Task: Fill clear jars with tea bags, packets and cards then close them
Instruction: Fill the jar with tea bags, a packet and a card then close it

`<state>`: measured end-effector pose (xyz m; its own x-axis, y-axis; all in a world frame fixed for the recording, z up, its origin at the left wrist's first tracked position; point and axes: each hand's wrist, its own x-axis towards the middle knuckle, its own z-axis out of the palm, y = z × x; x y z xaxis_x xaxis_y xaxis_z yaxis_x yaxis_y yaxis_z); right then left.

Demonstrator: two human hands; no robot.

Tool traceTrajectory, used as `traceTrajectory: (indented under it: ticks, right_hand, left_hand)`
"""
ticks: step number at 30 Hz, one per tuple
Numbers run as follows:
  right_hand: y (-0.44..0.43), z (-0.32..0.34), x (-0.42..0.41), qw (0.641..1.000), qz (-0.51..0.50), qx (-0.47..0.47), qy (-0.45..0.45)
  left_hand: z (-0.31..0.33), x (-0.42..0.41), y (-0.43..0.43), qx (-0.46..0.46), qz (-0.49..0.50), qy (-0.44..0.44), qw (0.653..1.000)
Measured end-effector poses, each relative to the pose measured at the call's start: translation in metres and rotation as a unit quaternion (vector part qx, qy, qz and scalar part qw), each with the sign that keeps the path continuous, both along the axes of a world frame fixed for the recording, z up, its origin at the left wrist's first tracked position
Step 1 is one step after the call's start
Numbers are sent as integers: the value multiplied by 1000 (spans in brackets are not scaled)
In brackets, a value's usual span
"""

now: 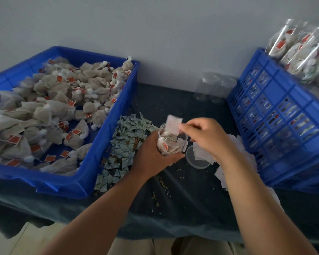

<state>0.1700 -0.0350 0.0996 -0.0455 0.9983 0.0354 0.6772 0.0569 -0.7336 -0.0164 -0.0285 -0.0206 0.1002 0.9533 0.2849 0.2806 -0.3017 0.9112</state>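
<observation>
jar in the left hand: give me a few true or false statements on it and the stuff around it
1. The left hand holds the clear jar. True.
2. The lid is on the jar. False: it lies on the cloth beside the jar.
3. The right hand pinches a white card over the jar's mouth. True.
4. The blue tray of tea bags sits right of the jar. False: it sits left; the blue crate is on the right.
5. The clear jar holds nothing. False: tea bags are already inside.
6. Two empty jars stand by the wall. True.
</observation>
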Motion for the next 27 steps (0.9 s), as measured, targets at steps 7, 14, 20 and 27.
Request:
traceTrajectory:
  ticks: [7, 14, 20, 27]
  right_hand:
    - [13, -4, -19, 987, -36, 45, -147]
    - [-5, -9, -9, 995, -15, 99, -11]
    - [18, -4, -30, 990, -6, -143, 4]
    - [33, -3, -21, 980, 24, -195, -17]
  left_hand:
    - [0, 0, 0, -11, -11, -6, 1000]
    - [-2, 0, 2, -10, -12, -13, 1000]
    - [1, 0, 0, -5, -22, -32, 999]
    - [3, -1, -2, -5, -22, -22, 999]
